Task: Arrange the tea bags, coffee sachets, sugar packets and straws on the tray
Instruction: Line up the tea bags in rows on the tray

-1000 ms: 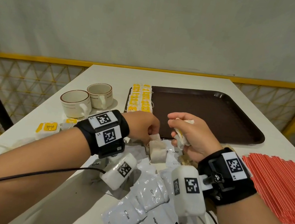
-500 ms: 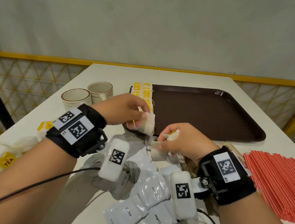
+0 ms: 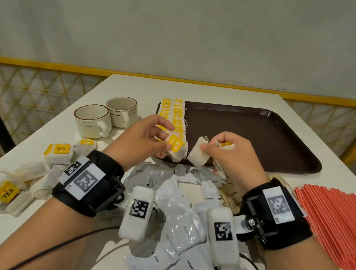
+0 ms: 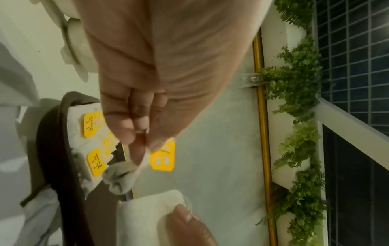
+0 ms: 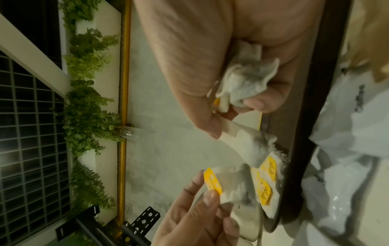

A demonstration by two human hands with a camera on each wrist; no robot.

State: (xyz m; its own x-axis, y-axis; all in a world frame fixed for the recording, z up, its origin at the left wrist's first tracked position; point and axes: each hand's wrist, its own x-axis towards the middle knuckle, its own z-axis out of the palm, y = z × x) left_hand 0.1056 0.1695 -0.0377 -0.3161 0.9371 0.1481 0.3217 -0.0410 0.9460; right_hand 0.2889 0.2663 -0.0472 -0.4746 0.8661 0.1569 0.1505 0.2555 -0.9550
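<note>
My left hand [image 3: 167,142] pinches a tea bag [image 3: 175,149] with a yellow tag by its top, just above the near left corner of the brown tray [image 3: 266,135]. In the left wrist view the left hand [image 4: 143,141] has the bag [image 4: 120,176] hanging below it, with the tag [image 4: 163,158] beside it. My right hand [image 3: 208,147] pinches a second tea bag [image 3: 197,153] and keeps more crumpled bags [image 5: 246,83] in its palm. A row of tea bags [image 3: 173,113] lies along the tray's left edge. Coffee sachets [image 3: 182,227] lie under my wrists. Red straws [image 3: 341,223] lie at the right.
Two cream cups [image 3: 92,118] stand left of the tray. Loose tea bags [image 3: 56,154] are scattered at the table's left. Brownish packets [image 3: 231,191] show partly under my right wrist. A yellow railing [image 3: 42,65] runs behind the table.
The left hand took a tea bag from near the right hand. Both hands rose and moved apart towards the tray's near left corner, each with a bag.
</note>
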